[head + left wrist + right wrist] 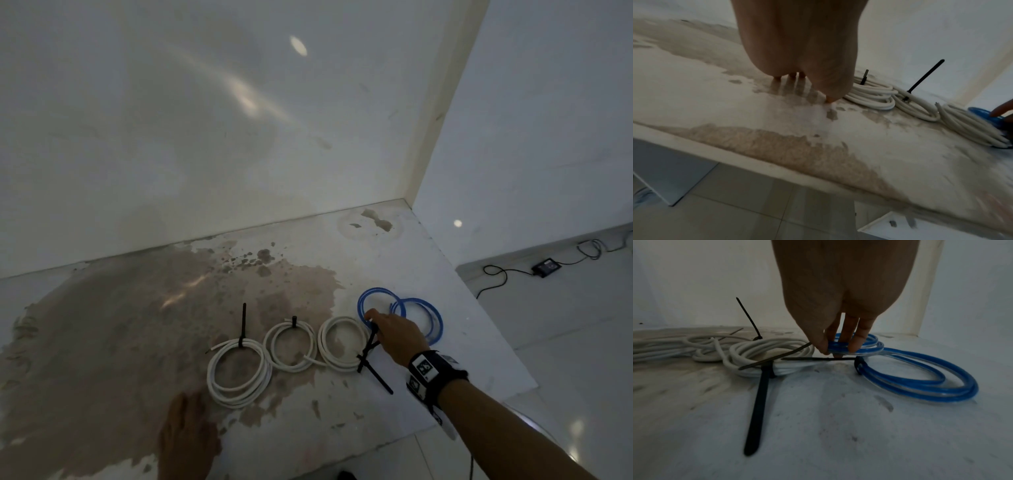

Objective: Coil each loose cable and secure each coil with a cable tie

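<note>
Three white cable coils lie in a row on the stained table: left (238, 373), middle (291, 346), right (342, 347). Each carries a black cable tie; the right coil's tie (760, 395) points towards me. A blue cable (421, 317) forms two loops, bound at the crossing by a black tie (859, 365) whose tail runs left. My right hand (836, 348) pinches the smaller blue loop (869, 344) between thumb and fingers, beside the right white coil. The left hand (186, 421) rests flat with straight fingers (797, 76) on the table, in front of the left coil and holding nothing.
The table (137, 308) meets a white wall at the back and a wall corner (407, 202) at the right. Its right edge drops to a tiled floor holding a black device with cords (546, 266). The near table edge (756, 164) runs below my left hand.
</note>
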